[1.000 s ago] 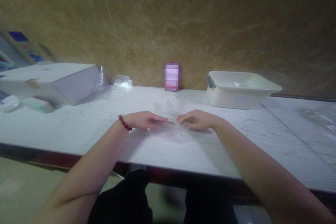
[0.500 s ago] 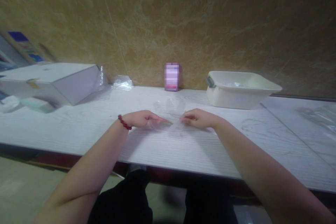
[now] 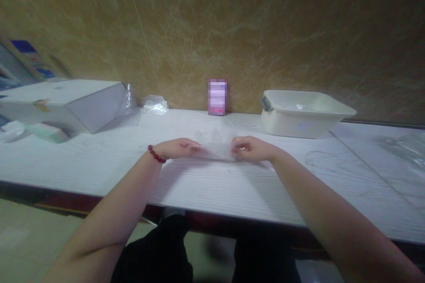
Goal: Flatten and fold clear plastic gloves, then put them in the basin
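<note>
A thin, see-through plastic bag or sheet [image 3: 217, 151] stretches between my two hands, just above the white wood-grain table [image 3: 212, 190]. My left hand [image 3: 181, 147], with a red bead bracelet at its wrist, is closed on the left end of the plastic. On the other end, the thumb and fingers of my right hand [image 3: 250, 148] pinch it. Behind the hands, more clear plastic [image 3: 212, 134] lies near the table surface; its outline is faint, and I cannot tell whether it is the same piece.
Against the tiled wall leans a phone-like object [image 3: 217, 97], its face blurred. A cream plastic tub [image 3: 299, 119] with a grey handle stands right. To the left are a white box [image 3: 99, 106], crumpled clear plastic [image 3: 155, 105] and a pale green item [image 3: 49, 132]. Clear plastic [image 3: 407, 148] lies far right.
The plastic between my hands is now drawn out flatter and wider, where it was bunched before. My left fingers have pulled back slightly to the left; my right hand has barely moved.
</note>
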The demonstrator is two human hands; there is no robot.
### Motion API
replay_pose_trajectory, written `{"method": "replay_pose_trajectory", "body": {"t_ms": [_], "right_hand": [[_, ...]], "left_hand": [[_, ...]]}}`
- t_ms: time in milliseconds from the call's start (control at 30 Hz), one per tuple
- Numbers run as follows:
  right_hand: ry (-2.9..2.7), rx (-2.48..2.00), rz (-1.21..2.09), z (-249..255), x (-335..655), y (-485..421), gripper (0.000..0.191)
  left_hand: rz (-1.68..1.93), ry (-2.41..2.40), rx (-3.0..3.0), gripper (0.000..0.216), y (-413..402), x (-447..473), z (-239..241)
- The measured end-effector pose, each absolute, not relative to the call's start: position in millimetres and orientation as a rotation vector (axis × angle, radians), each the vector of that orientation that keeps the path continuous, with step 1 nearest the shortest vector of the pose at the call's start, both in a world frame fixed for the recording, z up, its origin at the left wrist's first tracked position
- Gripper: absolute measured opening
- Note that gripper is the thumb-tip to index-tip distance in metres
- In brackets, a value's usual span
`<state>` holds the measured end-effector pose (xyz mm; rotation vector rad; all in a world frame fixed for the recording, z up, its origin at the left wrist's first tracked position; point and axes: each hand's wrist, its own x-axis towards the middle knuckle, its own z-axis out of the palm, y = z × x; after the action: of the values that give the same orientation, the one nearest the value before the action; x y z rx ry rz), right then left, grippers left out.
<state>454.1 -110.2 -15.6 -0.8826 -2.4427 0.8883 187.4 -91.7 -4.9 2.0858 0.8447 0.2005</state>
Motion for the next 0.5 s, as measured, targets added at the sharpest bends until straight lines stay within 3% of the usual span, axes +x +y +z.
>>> {"method": "replay_pose_trajectory", "body": {"t_ms": [200, 500], "right_hand": [[-2.444, -0.946, 0.759, -18.6, 455.3, -107.3, 0.014], [-2.474, -0.996, 0.651, -17.7, 455.3, -104.4, 0.018]], "left_hand": [[0.222, 1.048, 2.019, 0.039, -94.2, 187.8, -7.2], [0.152, 0.900, 2.159, 0.045, -87.6, 186.1, -5.9]]}}
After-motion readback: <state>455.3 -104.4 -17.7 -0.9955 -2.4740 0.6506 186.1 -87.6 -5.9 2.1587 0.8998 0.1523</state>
